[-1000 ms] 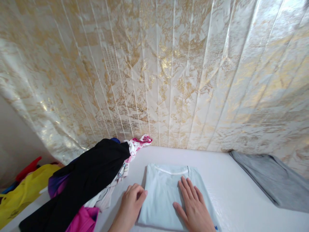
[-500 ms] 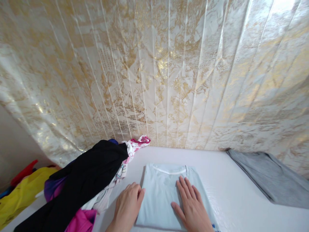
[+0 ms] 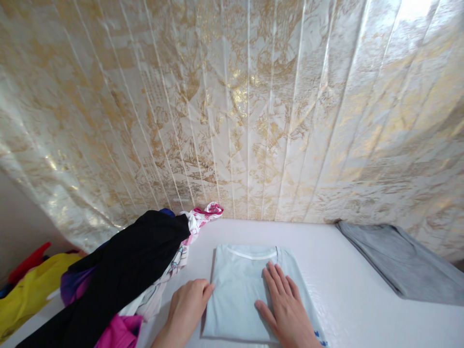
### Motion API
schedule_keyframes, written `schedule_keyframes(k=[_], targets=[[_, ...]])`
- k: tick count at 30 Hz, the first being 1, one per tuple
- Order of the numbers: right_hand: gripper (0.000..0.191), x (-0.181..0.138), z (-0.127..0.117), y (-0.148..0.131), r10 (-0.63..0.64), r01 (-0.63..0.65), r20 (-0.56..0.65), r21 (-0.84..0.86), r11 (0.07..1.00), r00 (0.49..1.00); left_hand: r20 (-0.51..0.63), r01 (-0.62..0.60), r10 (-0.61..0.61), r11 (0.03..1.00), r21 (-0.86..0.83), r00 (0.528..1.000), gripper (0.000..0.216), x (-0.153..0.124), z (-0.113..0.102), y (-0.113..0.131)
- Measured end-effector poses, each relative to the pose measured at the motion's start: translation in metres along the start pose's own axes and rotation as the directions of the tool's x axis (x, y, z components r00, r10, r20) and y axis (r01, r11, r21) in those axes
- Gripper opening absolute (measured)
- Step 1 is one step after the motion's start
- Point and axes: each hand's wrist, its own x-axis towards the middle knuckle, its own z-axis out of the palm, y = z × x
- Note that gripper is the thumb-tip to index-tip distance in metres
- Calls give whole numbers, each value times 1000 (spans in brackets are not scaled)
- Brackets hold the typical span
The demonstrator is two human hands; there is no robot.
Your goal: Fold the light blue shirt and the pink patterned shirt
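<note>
A light blue T-shirt (image 3: 242, 295) lies folded into a rectangle on the white table, its white-trimmed neckline at the far side. At its left edge, my left hand (image 3: 189, 300) is closed with curled fingers, and the thumb meets the edge of the cloth. What the fingertips do underneath is hidden. My right hand (image 3: 284, 299) rests flat on the right half of the shirt, fingers stretched out and a little apart. A small blue print peeks out by the right wrist, at the shirt's near right corner.
To the left is a heap of clothes: a black garment (image 3: 126, 261) on top, with yellow (image 3: 39, 280), pink (image 3: 121, 331) and patterned pieces around it. A folded grey garment (image 3: 409, 261) lies on the table (image 3: 348, 309) at right. Behind hangs a shiny gold-patterned sheet (image 3: 250, 121).
My left hand has curled more tightly at the shirt's left edge, its fingers less visible. My right hand stays flat in place on the shirt. The view has shifted slightly.
</note>
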Motion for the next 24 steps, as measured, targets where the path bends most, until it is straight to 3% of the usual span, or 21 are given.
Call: schedule_keyframes(k=[3, 6, 9, 13, 15, 19, 24], targets=[[61, 1, -4, 6, -13, 13, -66, 2, 1000, 998, -13, -12, 11, 1000, -27, 1000, 37, -1, -1, -7], [61, 5, -10, 16, -42, 40, -158, -15, 999, 987, -195, -83, 77, 996, -20, 978, 34, 1, 6, -11], [58, 7, -10, 27, -57, 51, -225, -31, 998, 973, -436, -229, 224, 972, 42, 872, 43, 6, 27, -3], [60, 4, 1, 34, -35, 25, -206, -51, 998, 978, -540, -368, 410, 910, 190, 735, 52, 16, 61, 18], [64, 2, 7, 34, -19, 10, -145, -61, 998, 989, -528, -381, 441, 897, 225, 726, 55, 21, 72, 23], [66, 1, 11, 34, 40, -41, -50, -30, 999, 998, -473, -379, 452, 892, 246, 757, 54, 26, 76, 22], [67, 6, 9, 38, 102, -103, -54, -9, 995, 993, -501, -361, 445, 896, 260, 743, 51, 32, 72, 28]])
